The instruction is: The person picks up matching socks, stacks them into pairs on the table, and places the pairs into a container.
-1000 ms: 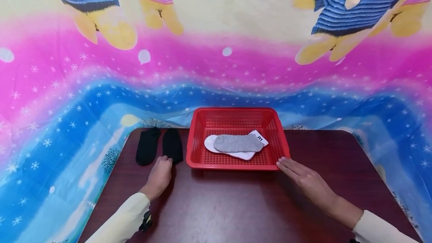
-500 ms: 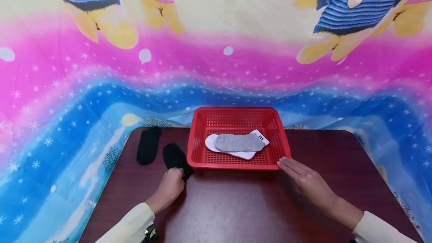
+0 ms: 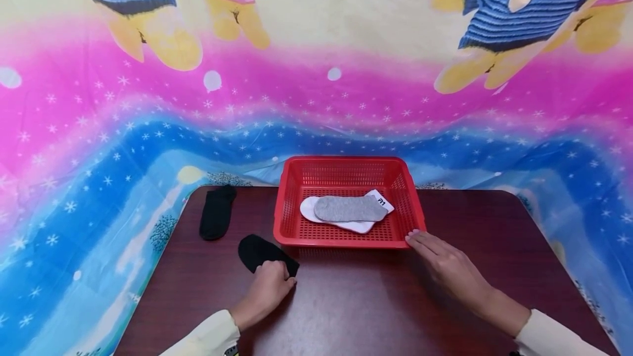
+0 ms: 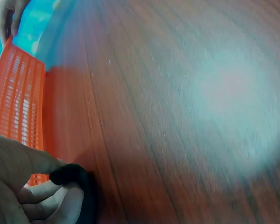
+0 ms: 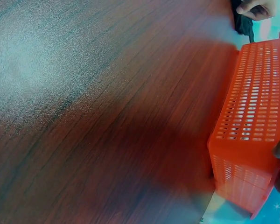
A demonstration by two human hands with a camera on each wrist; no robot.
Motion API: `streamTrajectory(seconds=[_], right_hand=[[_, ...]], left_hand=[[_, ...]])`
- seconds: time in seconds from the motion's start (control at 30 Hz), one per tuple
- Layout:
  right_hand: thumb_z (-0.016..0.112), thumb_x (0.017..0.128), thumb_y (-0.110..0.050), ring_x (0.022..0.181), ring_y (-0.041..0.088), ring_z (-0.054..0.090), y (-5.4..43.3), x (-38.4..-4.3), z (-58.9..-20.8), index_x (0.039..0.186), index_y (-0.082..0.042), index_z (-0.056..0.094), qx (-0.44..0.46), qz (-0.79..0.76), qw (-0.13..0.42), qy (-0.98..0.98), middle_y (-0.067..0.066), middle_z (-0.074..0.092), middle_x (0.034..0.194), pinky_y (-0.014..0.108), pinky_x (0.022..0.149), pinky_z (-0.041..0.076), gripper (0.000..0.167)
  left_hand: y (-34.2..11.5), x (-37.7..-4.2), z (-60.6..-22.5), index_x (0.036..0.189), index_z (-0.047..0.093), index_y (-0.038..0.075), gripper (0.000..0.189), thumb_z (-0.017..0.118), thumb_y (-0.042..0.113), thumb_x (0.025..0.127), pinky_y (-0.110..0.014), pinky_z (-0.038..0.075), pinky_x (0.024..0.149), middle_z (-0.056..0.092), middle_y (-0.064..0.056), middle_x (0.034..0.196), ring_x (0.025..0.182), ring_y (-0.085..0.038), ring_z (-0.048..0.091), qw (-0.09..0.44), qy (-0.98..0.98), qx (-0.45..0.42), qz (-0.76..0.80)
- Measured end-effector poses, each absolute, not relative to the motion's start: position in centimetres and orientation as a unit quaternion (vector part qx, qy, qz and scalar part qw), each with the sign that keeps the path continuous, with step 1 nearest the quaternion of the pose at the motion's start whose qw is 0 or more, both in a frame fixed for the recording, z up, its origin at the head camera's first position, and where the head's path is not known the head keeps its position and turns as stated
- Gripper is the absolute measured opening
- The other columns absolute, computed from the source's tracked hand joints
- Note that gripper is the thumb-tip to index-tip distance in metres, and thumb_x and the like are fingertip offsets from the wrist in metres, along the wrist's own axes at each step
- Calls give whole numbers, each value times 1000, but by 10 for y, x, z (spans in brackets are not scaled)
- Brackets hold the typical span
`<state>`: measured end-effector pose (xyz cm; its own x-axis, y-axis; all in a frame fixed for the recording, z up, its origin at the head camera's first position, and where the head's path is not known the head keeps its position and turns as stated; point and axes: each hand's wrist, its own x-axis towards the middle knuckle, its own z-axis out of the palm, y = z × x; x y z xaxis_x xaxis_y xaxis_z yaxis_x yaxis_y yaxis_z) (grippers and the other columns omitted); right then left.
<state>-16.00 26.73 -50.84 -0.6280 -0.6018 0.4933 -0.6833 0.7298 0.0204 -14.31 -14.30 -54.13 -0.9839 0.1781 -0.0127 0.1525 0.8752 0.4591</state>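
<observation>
My left hand pinches one end of a black sock, which lies slanted in front of the basket's left corner. In the left wrist view, the thumb and fingers close on a fold of black sock. Another black sock lies flat at the table's back left. My right hand holds the front right corner of a red plastic basket, fingertips over the rim. Inside the basket, a grey sock rests across a white sock with dark lettering at its cuff.
The dark reddish-brown table has a glossy wood-grain top. Directly behind it hangs a colourful printed cloth that also runs down both sides. The basket stands near the back edge.
My left hand has drawn the black sock toward me and to the right, turning it from upright to slanted. The right hand stays at the basket corner.
</observation>
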Motion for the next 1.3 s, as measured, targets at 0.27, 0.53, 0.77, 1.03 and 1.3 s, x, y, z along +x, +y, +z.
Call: streamTrajectory(seconds=[0.27, 0.53, 0.77, 1.03, 1.3], right_hand=[[28, 110, -44, 114, 35, 63, 245, -157, -508, 123, 1, 68, 324, 115, 261, -902, 19, 65, 126, 53, 92, 54, 62], [78, 86, -18, 99, 13, 57, 178, -133, -501, 105, -14, 66, 376, 172, 183, -892, -3, 59, 106, 34, 85, 52, 23], [79, 89, -28, 96, 10, 59, 120, -128, -503, 109, -14, 67, 320, 206, 15, -925, -2, 62, 104, 30, 84, 54, 27], [75, 93, -32, 100, 18, 59, 58, -149, -524, 119, -5, 66, 273, 262, -63, -923, 4, 62, 107, 37, 88, 53, 39], [77, 91, -34, 115, 29, 59, 22, -153, -557, 128, -2, 60, 246, 243, -44, -937, 12, 61, 123, 42, 99, 51, 52]], left_hand=[[-140, -143, -532, 70, 62, 17, 28, 78, 30, 90, -29, 45, 54, 57, 9, 60, 58, -9, 57, 9, 968, 77, 240], [-176, -151, -520, 86, 64, 8, 9, 68, 12, 92, -46, 44, 72, 62, -10, 87, 87, -32, 56, -66, 986, 24, 153], [-213, -170, -525, 123, 57, -9, 34, 61, 11, 97, -60, 47, 86, 58, -28, 119, 111, -45, 54, -9, 981, -58, 187], [-226, -182, -535, 137, 48, -13, 42, 55, 7, 100, -63, 47, 96, 52, -34, 130, 116, -52, 50, -3, 970, -73, 230], [-221, -190, -540, 135, 51, -18, 42, 57, 1, 97, -59, 48, 98, 58, -35, 127, 113, -51, 54, -26, 977, -26, 210]])
